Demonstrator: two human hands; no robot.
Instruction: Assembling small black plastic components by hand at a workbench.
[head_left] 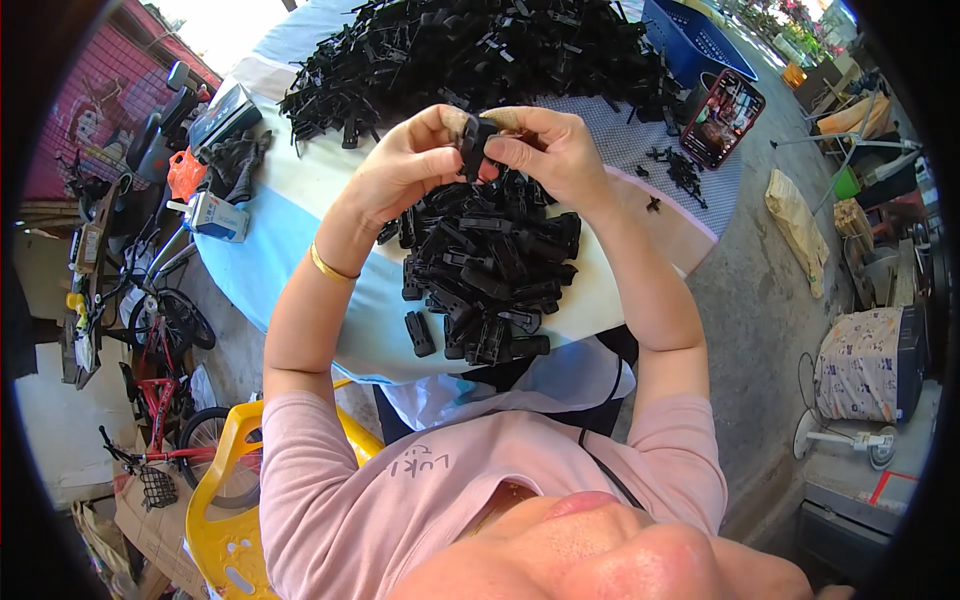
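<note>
Both my hands are raised over the table, holding one small black plastic part (477, 148) between them. My left hand (425, 150) pinches it from the left with thumb and fingers, and my right hand (550, 150) grips its right side the same way. Pale coverings show on some fingertips. Just below my hands lies a heap of chunky black plastic parts (480, 260), with one part (419, 333) apart at its left edge. Beyond my hands spreads a larger pile of thin, spiky black pieces (480, 60). The exact kind of these parts cannot be made out.
A phone (722, 118) with a lit screen leans at the right, near a blue basket (695, 45). Small black bits (680, 175) lie before it. A white-and-blue carton (215, 217) stands at the table's left edge. A yellow chair (225, 500) is at lower left.
</note>
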